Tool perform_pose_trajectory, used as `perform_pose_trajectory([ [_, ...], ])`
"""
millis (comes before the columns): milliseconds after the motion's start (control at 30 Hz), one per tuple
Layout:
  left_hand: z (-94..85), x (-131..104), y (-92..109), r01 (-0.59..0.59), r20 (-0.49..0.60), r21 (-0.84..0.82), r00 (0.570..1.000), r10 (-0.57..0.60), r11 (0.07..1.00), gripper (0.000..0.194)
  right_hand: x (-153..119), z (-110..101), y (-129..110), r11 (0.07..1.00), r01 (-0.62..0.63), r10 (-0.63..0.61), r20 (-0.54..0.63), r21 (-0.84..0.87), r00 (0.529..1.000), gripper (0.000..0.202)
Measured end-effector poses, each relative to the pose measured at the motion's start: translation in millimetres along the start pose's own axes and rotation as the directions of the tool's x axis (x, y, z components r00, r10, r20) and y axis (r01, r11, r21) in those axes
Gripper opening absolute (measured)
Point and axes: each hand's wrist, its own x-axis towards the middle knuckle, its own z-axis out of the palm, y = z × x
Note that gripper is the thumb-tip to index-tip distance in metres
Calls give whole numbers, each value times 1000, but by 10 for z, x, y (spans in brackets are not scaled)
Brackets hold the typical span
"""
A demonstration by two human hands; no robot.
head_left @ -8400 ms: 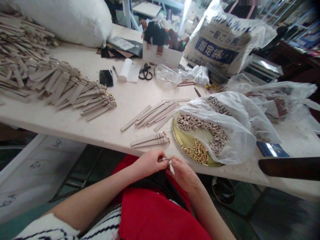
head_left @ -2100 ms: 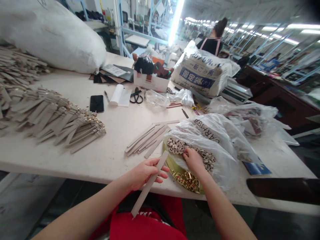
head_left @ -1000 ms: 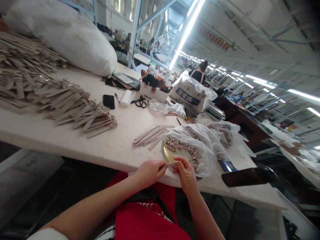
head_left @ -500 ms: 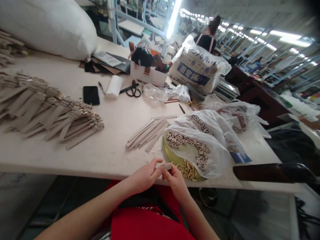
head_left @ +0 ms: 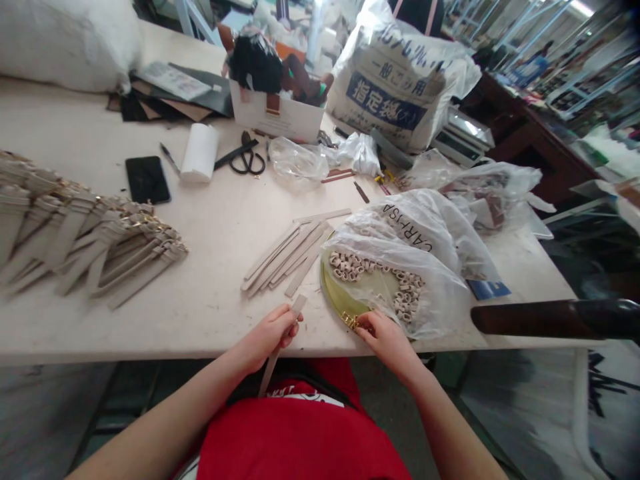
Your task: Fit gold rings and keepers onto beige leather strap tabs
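A thin beige strap (head_left: 299, 305) is pinched in my left hand (head_left: 273, 337), its tail hanging below the table edge toward my lap. My right hand (head_left: 386, 339) dips into a small pile of gold metal buckles (head_left: 349, 320), fingers closed together at them; the fingertips are partly hidden. Those buckles lie on the near edge of a round green tray (head_left: 333, 293). Small beige loops (head_left: 353, 267) curve around on the same tray, partly under a clear plastic bag (head_left: 400, 233). Left of the tray lie several loose beige straps (head_left: 285, 257).
Bundled straps with gold fittings (head_left: 100, 233) cover the table's left side. Farther back are a phone (head_left: 148, 180), a white roll (head_left: 200, 153), scissors (head_left: 246, 159), a white box (head_left: 277, 117) and a large printed bag (head_left: 387, 87). A dark bar (head_left: 545, 318) juts in at right.
My hands have parted from their shared hold. The left has drawn leftward with the strap, and the right has moved right onto the buckles. The view has tilted down.
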Motion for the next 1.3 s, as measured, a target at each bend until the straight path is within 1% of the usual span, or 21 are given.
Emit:
perform_pose_trajectory([
  [100, 21, -86, -156, 16, 28, -34, 999, -15, 999, 31, 21, 29, -26, 998, 4, -2, 21, -68, 1000, 9],
  [200, 43, -128, -238, 12, 63, -9, 998, -11, 1000, 33, 75, 30, -23, 998, 29, -27, 28, -60, 999, 9],
  [267, 60, -124, -203, -40, 66, 38, 997, 37, 998, 31, 110, 27, -17, 999, 47, -46, 26, -22, 999, 9],
  [367, 107, -91, -69, -145, 48, 98, 989, 141, 985, 28, 136, 37, -15, 998, 56, -57, 24, 20, 998, 7],
  [467, 194, -39, 30, -190, 65, 136, 981, 182, 972, 26, 134, 52, -2, 998, 57, -57, 27, 10, 998, 12],
  [533, 261, 5, 47, -198, 81, 162, 979, 187, 967, 26, 133, 48, 17, 998, 69, -69, -8, 6, 998, 15],
  [600, 321, 58, 49, -210, 86, 197, 977, 197, 958, 27, 140, 25, 23, 996, 77, -72, -100, 40, 992, 14],
  [633, 347, 87, 53, -220, 85, 217, 975, 206, 951, 26, 146, 7, 12, 993, 71, -57, -150, 92, 987, 13],
  [667, 372, 115, 64, -231, 79, 235, 973, 218, 944, 26, 153, -14, -13, 982, 61, -26, -190, 181, 981, 12],
  [700, 396, 142, 80, -240, 71, 249, 971, 230, 938, 26, 161, -36, -55, 951, 51, 14, -208, 304, 978, 11],
  [733, 420, 165, 103, -247, 61, 255, 969, 239, 935, 26, 167, -55, -112, 895, 46, 52, -205, 444, 977, 13],
  [800, 474, 198, 156, -248, 35, 230, 969, 246, 941, 25, 178, -75, -265, 721, 54, 90, -170, 691, 981, 19],
  [833, 503, 205, 180, -242, 28, 195, 970, 242, 950, 26, 181, -69, -350, 636, 69, 90, -163, 768, 982, 21],
  [867, 533, 208, 200, -232, 30, 142, 973, 231, 962, 27, 184, -50, -432, 573, 90, 87, -169, 815, 982, 22],
  [933, 589, 205, 217, -199, 64, -5, 978, 199, 980, 29, 190, 24, -570, 508, 141, 96, -219, 849, 971, 20],
  [1000, 629, 200, 206, -139, 100, -159, 983, 156, 977, 30, 192, 130, -655, 510, 190, 113, -284, 839, 952, 18],
  [1033, 641, 199, 195, -105, 105, -220, 986, 131, 970, 31, 191, 183, -677, 531, 209, 117, -316, 821, 941, 17],
  [1100, 647, 202, 173, -60, 89, -292, 992, 90, 955, 31, 183, 267, -689, 594, 235, 105, -363, 769, 926, 18],
  [1200, 619, 204, 162, -74, 43, -293, 995, 90, 953, 27, 168, 309, -667, 669, 237, 59, -368, 704, 928, 19],
  [1300, 573, 190, 179, -85, 55, -224, 993, 100, 971, 22, 175, 277, -639, 670, 204, 38, -308, 714, 951, 21],
])
